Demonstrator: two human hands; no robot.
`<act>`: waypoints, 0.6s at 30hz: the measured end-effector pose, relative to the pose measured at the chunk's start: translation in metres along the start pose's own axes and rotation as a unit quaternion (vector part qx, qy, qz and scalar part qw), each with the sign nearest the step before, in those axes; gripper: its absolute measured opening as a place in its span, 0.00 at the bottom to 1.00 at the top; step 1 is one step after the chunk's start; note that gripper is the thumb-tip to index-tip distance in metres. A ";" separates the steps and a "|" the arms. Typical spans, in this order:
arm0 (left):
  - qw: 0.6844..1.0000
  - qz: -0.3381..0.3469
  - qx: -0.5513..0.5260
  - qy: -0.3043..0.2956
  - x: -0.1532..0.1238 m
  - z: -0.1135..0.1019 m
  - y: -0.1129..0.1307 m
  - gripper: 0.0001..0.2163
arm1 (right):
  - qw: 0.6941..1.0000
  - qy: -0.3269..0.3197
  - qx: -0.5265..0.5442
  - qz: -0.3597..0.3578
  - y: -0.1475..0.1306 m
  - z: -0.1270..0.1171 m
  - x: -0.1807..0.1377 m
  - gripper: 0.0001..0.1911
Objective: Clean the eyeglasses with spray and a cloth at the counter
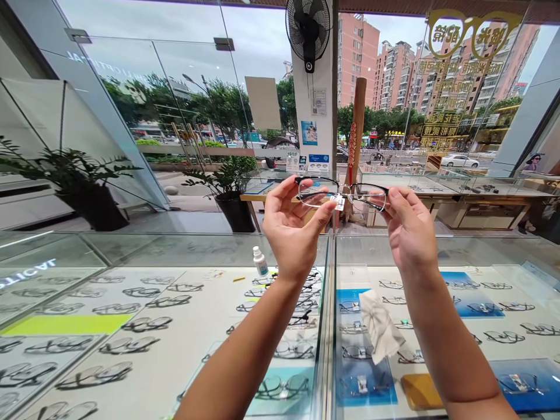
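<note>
A pair of eyeglasses (370, 188) with a dark upper rim and clear lenses is held up at chest height above the glass display counter. My left hand (294, 224) grips its left side, with the thumb by a small white tag (338, 202) near the bridge. At the right end, my right hand (409, 224) pinches the frame between thumb and fingers. Below my hands, a crumpled pale cleaning cloth (380, 326) lies on the counter glass. A small white bottle (259, 261) stands to the left of my left forearm.
The display counter (175, 239) holds rows of eyeglasses. A tan case (420, 392) lies near my right forearm. Beyond are potted plants (234, 201), a pillar with a wall fan (308, 29), more glass cases (437, 181) and tall windows facing a street.
</note>
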State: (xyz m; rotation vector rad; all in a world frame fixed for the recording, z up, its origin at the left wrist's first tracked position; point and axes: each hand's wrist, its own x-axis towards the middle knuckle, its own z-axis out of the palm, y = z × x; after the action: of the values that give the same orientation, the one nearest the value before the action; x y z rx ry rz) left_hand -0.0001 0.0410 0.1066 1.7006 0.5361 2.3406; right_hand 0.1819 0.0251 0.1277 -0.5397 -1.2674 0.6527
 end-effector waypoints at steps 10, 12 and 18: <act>0.822 -0.478 -0.290 -0.109 0.015 0.000 0.020 0.17 | 0.954 -0.173 -0.162 -0.185 -0.012 0.003 -0.007 0.23; 0.778 -0.527 -0.314 -0.131 0.014 -0.001 0.020 0.15 | 0.937 -0.175 -0.220 -0.208 -0.016 0.004 -0.009 0.20; 0.702 -0.568 -0.367 -0.223 0.012 -0.008 0.005 0.19 | 0.907 -0.171 -0.276 -0.269 -0.017 0.004 -0.010 0.16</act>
State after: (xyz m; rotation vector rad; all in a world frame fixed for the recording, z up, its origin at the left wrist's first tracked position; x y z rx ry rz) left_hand -0.0109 0.0390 0.1168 0.9553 0.3071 0.9493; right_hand 0.1786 0.0062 0.1338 -0.5083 -1.8582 -0.1003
